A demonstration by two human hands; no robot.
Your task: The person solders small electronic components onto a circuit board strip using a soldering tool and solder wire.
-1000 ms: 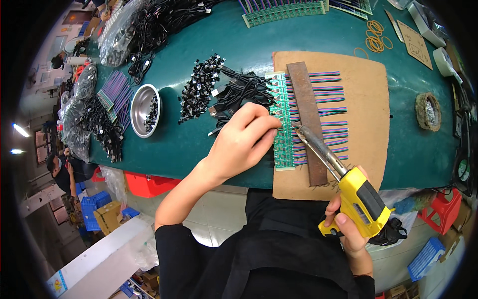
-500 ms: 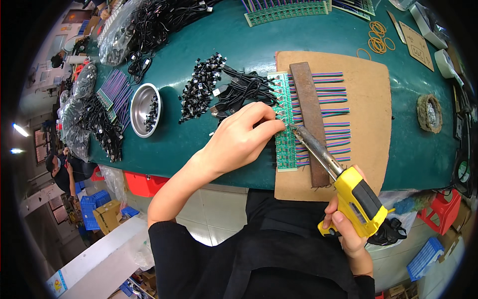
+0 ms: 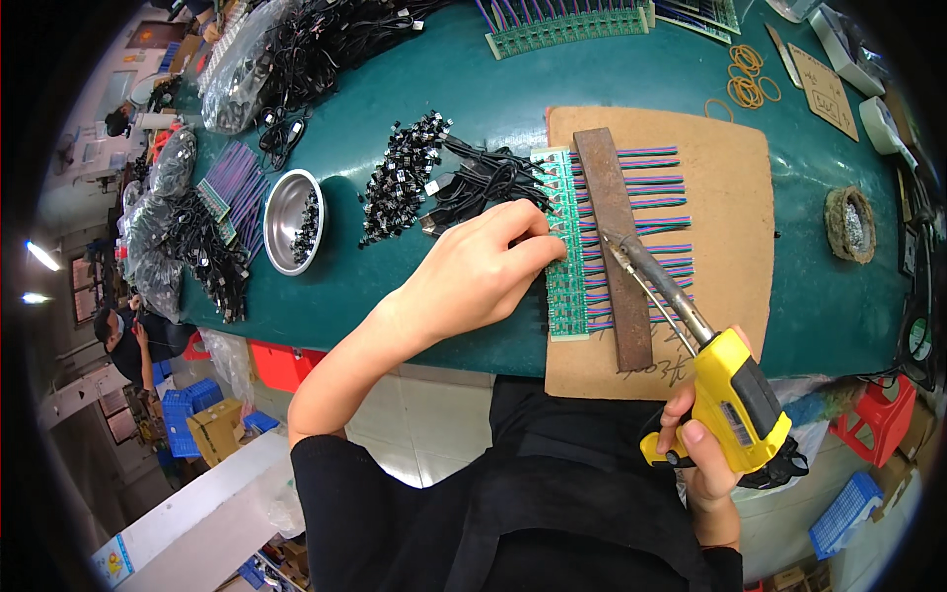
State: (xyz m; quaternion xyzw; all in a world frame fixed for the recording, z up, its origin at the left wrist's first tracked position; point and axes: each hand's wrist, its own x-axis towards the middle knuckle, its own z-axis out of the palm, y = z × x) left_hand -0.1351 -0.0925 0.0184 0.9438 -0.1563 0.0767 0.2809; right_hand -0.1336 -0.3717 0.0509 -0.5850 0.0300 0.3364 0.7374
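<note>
My right hand (image 3: 708, 464) grips a yellow and black soldering gun (image 3: 738, 409). The gun's metal tip is over a flat rusty metal bar (image 3: 628, 296), apart from the circuit board panel. That green circuit board panel (image 3: 567, 311) lies on a cardboard sheet (image 3: 735, 217), with rows of thin coloured wires (image 3: 651, 203) running right from it under the bar. My left hand (image 3: 483, 266) is closed in a pinch at the panel's left edge; what its fingertips hold is hidden. Black USB cables (image 3: 498, 178) reach the panel's upper left side, just beyond this hand.
Left of the cables lie a heap of small black connectors (image 3: 400, 173) and a steel bowl (image 3: 273, 222) holding black parts. Rubber bands (image 3: 747, 79) and a round coil-like holder (image 3: 850, 225) are to the right. More wired panels (image 3: 567, 32) lie at the back.
The soldering gun has moved right, and its tip has come away from the panel to over the metal bar. My left hand stays at the panel's edge.
</note>
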